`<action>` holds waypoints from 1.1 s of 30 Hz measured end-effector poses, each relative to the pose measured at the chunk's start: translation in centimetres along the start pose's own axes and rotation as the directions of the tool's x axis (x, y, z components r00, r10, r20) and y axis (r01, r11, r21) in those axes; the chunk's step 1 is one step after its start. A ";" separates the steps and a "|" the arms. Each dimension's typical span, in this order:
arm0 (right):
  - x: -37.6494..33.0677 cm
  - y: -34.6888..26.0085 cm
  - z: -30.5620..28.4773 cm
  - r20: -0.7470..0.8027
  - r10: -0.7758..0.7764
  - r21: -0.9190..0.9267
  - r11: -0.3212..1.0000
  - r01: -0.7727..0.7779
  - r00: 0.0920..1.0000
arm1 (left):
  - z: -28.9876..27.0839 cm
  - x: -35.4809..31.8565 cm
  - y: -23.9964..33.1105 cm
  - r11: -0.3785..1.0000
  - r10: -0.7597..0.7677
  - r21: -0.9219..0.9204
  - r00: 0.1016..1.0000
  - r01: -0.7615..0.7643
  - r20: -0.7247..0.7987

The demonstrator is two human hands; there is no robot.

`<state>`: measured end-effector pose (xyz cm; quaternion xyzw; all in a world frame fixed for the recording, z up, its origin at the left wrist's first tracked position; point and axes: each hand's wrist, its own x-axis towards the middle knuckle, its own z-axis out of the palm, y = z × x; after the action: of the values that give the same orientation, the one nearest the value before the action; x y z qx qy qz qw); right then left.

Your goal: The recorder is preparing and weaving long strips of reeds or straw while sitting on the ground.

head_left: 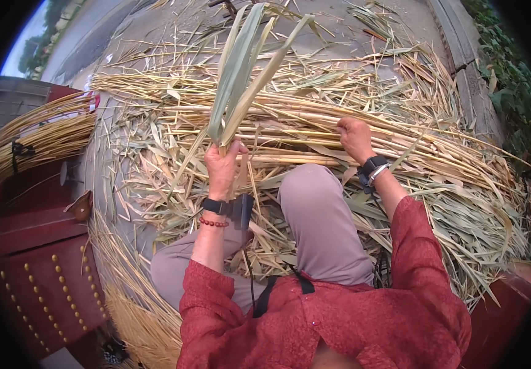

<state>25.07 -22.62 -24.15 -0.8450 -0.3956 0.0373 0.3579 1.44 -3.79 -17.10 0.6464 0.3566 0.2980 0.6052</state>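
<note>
Closed around the base of several long, pale green reed leaves (233, 92) is my left hand (221, 169); the leaves fan upward and away from me. My right hand (356, 140) has its fingers curled together at the near side of a long bundle of yellow reed stalks (290, 117). What those fingers hold, if anything, is hidden. The stalks lie crosswise in front of my raised knee. Stripped leaves (155, 166) are heaped under and around them.
At the left, another bundle of tied stalks (38, 135) lies above a dark red door panel with brass studs (50, 289). Fine straw-like stems (142, 320) spread at the lower left. A stone kerb (471, 92) and green plants (514, 80) border the right.
</note>
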 end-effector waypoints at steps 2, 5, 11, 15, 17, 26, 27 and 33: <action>1.0 -1.5 2.5 0.062 -0.079 0.006 0.997 0.079 0.995 | -2.7 -1.6 2.5 0.999 -0.007 0.034 0.997 0.010 -0.080; 2.0 -2.0 3.7 0.110 -0.066 -0.075 0.994 0.075 0.992 | -5.5 -2.3 5.2 0.980 -0.008 -0.193 0.965 -0.044 -0.263; 3.8 -4.3 8.4 0.171 -0.158 -0.257 0.946 0.199 0.972 | -11.7 -3.4 7.9 0.940 0.047 -0.250 0.811 -0.234 -0.584; 4.9 -3.0 9.6 0.201 -0.171 -0.328 0.916 0.231 0.964 | -10.8 -4.1 9.6 0.929 0.085 -0.265 0.846 -0.258 -0.526; 5.1 -3.3 10.0 0.227 -0.170 -0.294 0.927 0.233 0.959 | -12.1 -4.9 9.9 0.923 0.095 -0.267 0.835 -0.278 -0.542; 5.5 -5.3 9.8 0.143 -0.215 -0.236 0.941 0.244 0.966 | -14.3 -5.7 9.5 0.902 0.106 -0.245 0.732 -0.355 -0.673; 5.8 -6.5 8.6 0.140 -0.144 -0.189 0.967 0.170 0.980 | -14.6 -5.9 9.6 0.895 0.117 -0.243 0.722 -0.374 -0.682; 9.3 -9.6 5.2 0.392 -0.034 0.383 0.915 -0.129 0.920 | -16.3 -6.1 9.5 0.850 0.093 -0.288 0.662 -0.442 -0.744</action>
<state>23.52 -9.00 -19.87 -0.7384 -0.4216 0.2940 0.4366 -14.39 0.33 -5.91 0.3722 0.3798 0.6831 0.5005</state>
